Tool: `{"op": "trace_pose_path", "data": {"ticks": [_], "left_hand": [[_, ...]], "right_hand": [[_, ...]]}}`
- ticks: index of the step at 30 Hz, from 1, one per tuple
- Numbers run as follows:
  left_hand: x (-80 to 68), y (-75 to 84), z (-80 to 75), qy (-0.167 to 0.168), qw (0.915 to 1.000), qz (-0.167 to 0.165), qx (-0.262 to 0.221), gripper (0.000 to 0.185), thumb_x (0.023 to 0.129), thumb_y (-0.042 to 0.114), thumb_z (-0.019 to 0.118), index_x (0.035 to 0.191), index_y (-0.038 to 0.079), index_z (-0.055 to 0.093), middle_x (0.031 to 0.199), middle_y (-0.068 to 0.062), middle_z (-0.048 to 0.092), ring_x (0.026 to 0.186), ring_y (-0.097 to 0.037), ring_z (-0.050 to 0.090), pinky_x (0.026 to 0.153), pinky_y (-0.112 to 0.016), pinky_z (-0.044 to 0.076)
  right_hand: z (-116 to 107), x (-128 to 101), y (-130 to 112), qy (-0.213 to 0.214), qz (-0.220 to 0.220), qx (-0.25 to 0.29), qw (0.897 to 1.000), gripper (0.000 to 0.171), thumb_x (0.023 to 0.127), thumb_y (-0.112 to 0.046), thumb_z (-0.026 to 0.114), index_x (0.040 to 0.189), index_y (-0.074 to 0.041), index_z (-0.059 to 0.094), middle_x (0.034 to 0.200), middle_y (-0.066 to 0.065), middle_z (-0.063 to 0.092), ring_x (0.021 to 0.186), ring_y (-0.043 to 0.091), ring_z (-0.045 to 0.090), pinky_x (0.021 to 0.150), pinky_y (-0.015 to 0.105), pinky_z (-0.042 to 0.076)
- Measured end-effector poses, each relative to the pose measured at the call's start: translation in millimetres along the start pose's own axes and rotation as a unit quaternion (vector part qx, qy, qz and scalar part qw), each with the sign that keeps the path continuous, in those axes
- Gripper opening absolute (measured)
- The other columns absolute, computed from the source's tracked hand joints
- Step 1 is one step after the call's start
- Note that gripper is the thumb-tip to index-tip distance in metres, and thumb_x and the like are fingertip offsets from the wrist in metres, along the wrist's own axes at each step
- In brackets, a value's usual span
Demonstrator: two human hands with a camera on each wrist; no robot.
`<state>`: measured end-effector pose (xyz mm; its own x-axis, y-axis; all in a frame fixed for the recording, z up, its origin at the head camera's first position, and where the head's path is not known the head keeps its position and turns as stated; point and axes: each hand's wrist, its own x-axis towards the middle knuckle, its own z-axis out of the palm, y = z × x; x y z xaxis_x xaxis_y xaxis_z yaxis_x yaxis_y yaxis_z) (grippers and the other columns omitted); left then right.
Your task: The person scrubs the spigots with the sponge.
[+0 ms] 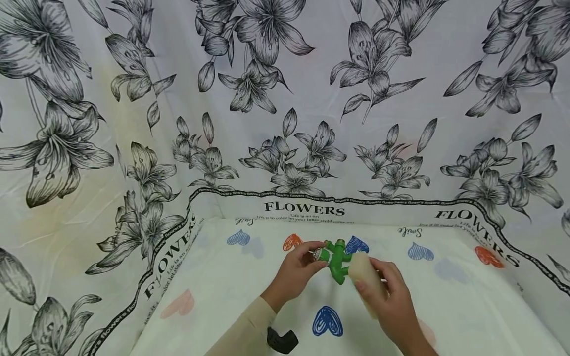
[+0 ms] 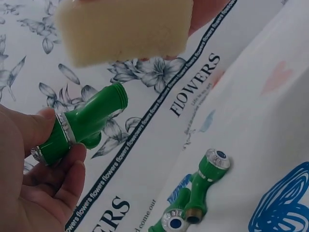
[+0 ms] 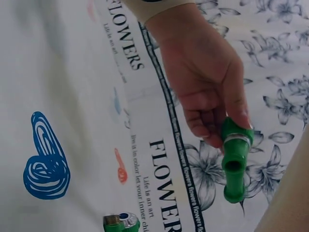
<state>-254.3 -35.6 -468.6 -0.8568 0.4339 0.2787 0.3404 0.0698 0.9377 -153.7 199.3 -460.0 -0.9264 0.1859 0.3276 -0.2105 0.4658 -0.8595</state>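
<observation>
In the head view my left hand [image 1: 296, 272] pinches a green tap [image 1: 337, 269] with a silver ring by its knob end, between thumb and fingers. The left wrist view shows the tap's threaded end [image 2: 120, 95] pointing up and right, away from the palm. My right hand [image 1: 394, 299] grips a pale beige sponge-like block [image 1: 364, 279], thumb on the near side and fingers on the far side. In the left wrist view the block [image 2: 125, 34] is apart from the tap. From the right wrist, the tap's dark side opening [image 3: 234, 165] is visible.
Two more green taps [image 2: 207, 169] lie close together on the white heart-print cloth [image 1: 249, 306], beyond the hands. A black angular piece [image 1: 282, 341] shows beside my left sleeve; whether it touches the table I cannot tell. Flower-print curtain [image 1: 285, 148] rises behind and at the sides.
</observation>
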Motion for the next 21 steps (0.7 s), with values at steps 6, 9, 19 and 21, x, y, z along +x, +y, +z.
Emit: {"op": "trace_pose_path", "data": {"ticks": [6, 9, 19, 21], "left_hand": [[-2.7, 3.6, 8.4, -0.018, 0.9994, 0.021, -0.021, 0.04, 0.104, 0.009, 0.076, 0.143, 0.017, 0.069, 0.119, 0.0, 0.067, 0.097, -0.017, 0.063, 0.082, -0.025, 0.06], [-3.9, 3.7, 11.1, -0.028, 0.9991, 0.028, -0.017, 0.04, 0.104, 0.01, 0.077, 0.142, 0.018, 0.069, 0.114, 0.001, 0.067, 0.096, -0.016, 0.064, 0.081, -0.025, 0.06], [-9.1, 7.8, 13.7, -0.068, 0.9959, 0.06, 0.005, 0.041, 0.105, 0.013, 0.077, 0.145, 0.01, 0.068, 0.117, 0.002, 0.07, 0.101, -0.015, 0.065, 0.091, -0.034, 0.062], [-10.8, 8.5, 14.2, -0.078, 0.9947, 0.067, 0.005, 0.041, 0.105, 0.013, 0.077, 0.145, 0.011, 0.068, 0.118, 0.003, 0.07, 0.102, -0.014, 0.065, 0.093, -0.035, 0.062]], "right_hand": [[10.2, -1.7, 0.7, -0.017, -0.04, -0.003, 0.999, 0.061, 0.097, -0.03, 0.087, 0.148, -0.01, 0.061, 0.132, 0.002, 0.057, 0.112, 0.024, 0.055, 0.088, 0.033, 0.059], [14.0, -3.2, 1.9, -0.018, -0.06, -0.018, 0.998, 0.064, 0.093, -0.029, 0.091, 0.148, -0.011, 0.063, 0.131, 0.002, 0.058, 0.111, 0.023, 0.054, 0.087, 0.04, 0.06], [14.3, 2.7, 12.1, -0.001, -0.064, -0.059, 0.996, 0.067, 0.092, -0.032, 0.092, 0.147, -0.008, 0.063, 0.128, 0.007, 0.059, 0.11, 0.027, 0.056, 0.083, 0.049, 0.062], [12.7, 4.7, 16.3, 0.004, -0.061, -0.064, 0.996, 0.067, 0.092, -0.032, 0.092, 0.147, -0.007, 0.063, 0.127, 0.008, 0.059, 0.11, 0.027, 0.055, 0.083, 0.049, 0.062]]}}
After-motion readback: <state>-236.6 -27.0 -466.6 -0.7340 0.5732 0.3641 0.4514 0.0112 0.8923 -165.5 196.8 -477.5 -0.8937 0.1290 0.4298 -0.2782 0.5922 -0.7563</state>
